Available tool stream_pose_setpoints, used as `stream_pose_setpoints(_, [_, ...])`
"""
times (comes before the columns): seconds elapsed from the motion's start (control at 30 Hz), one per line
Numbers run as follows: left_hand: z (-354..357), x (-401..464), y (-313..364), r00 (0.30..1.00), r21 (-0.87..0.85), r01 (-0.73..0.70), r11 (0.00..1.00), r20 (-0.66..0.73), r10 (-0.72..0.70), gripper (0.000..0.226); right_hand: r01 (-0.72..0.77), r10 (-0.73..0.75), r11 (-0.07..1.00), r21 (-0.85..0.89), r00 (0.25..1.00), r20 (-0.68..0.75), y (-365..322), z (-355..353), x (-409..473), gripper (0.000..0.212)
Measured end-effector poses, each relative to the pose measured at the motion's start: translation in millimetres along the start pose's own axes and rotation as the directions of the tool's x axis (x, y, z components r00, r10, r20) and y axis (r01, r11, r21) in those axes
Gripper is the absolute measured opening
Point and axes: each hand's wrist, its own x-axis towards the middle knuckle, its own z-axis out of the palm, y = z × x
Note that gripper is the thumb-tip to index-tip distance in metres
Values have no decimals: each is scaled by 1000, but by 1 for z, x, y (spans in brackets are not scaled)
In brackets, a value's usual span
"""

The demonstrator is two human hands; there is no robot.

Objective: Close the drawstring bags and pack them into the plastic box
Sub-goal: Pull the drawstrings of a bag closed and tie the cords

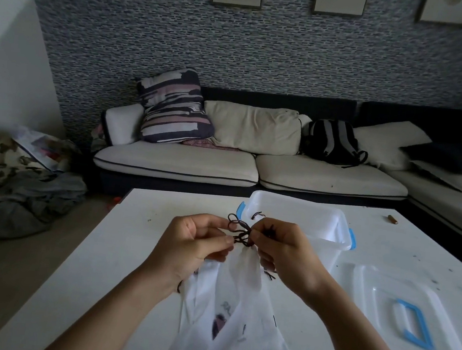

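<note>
The plastic box (pixel 304 224) stands open just beyond my hands. Its lid (pixel 397 309) lies to my right on the table (pixel 97 260).

Pinching the dark drawstring (pixel 240 232) with the left hand (pixel 192 244) and the right hand (pixel 281 250), both raised above the white table (pixel 97 260). Gathering the neck of a white drawstring bag (pixel 243 269), its body hanging down onto more white bags (pixel 236 339) near the table's front edge. Sitting open just behind the hands, a clear plastic box (pixel 304 221) with blue clips. Lying flat to the right, its lid (pixel 398 298) with a blue handle. Standing beyond, a sofa (pixel 225 165) carrying cushions and a dark backpack (pixel 331 142).
</note>
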Motion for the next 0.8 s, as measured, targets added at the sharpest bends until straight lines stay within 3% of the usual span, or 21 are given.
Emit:
stream_pose_setpoints(0.13, [5, -1, -2, 1000, 40, -3, 999, -7, 3, 27, 1, -1, 1000, 22, 1000, 11, 2, 4, 0, 22])
stream_pose_setpoints(0.23, [2, -3, -3, 996, 241, -77, 967, 64, 63, 27, 11, -11, 999, -36, 1000, 6, 4, 4, 1, 24])
stream_pose_setpoints(0.33, [-2, -3, -7, 974, 548, -224, 806, 101, 203, 16, 13, -13, 990, -137, 1000, 2, 5, 2, 1, 27])
stream_pose_setpoints(0.43, [-9, 0, -15, 959, 693, -268, 669, 128, 252, 13, -10, 10, 991, -134, 1000, -7, 7, 1, 2, 27])
stream_pose_setpoints(0.47, [-11, 1, -16, 963, 710, -259, 655, 138, 232, 4, -21, 20, 993, -115, 1000, -14, 8, 1, 2, 27])
stream_pose_setpoints(0.5, [-13, 0, -15, 973, 708, -225, 670, 121, 199, 10, -31, 29, 995, -93, 999, -20, 8, 1, 2, 27])
stream_pose_setpoints(0.57, [-14, 0, -16, 957, 647, -246, 722, 41, 289, 17, -37, 35, 996, -78, 999, -27, 9, 1, 3, 28])
stream_pose_setpoints(0.63, [-10, -4, -11, 838, 613, -395, 684, -65, 542, 14, -32, 28, 994, -102, 999, -34, 10, 3, 4, 29])
stream_pose_setpoints(0.73, [4, -13, -6, 648, 632, -589, 503, -1, 762, 15, -2, -4, 989, -147, 999, -42, 11, 6, 5, 29])
stream_pose_setpoints(0.8, [12, -13, -12, 630, 647, -617, 447, 66, 774, 4, 24, -28, 991, -134, 999, -23, 11, 9, 5, 26])
